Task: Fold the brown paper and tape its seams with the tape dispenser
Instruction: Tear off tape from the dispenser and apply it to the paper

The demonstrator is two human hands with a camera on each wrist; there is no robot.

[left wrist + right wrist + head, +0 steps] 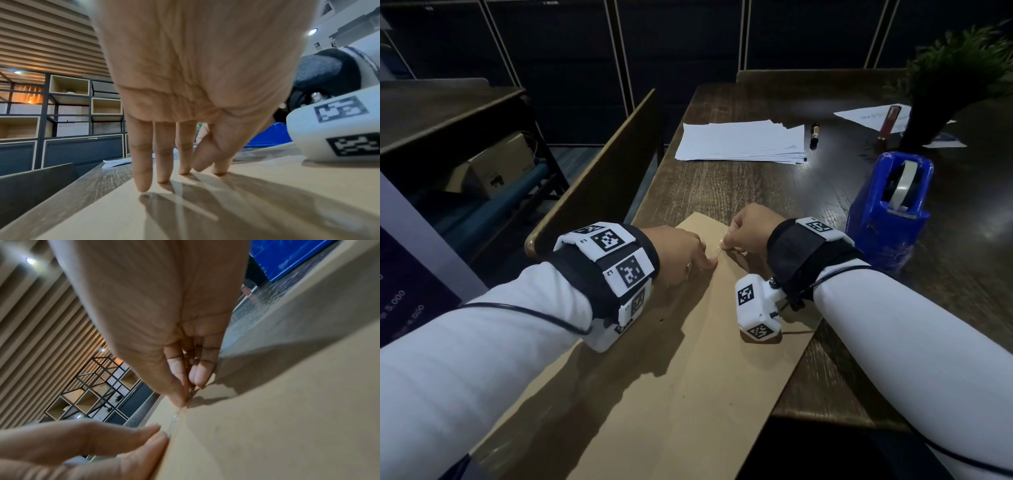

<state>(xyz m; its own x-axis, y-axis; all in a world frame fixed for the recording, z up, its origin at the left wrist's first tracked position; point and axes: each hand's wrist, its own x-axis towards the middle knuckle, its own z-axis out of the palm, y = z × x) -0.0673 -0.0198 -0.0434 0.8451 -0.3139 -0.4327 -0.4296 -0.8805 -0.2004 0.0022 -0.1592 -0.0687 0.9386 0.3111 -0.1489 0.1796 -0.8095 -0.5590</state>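
Both hands meet over the folded brown paper (688, 359), which lies along the wooden table's (739, 192) near-left edge. Left hand (678, 253) presses straight fingertips (144, 186) onto it; right hand (748, 228) pinches a clear tape strip (174, 418). Tape dispenser (890, 212) stands toward the right edge.

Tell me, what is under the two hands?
The folded brown paper lies on the table. The left hand presses it with straight fingers; the right hand pinches a tape strip. Anything inside the fold is hidden.
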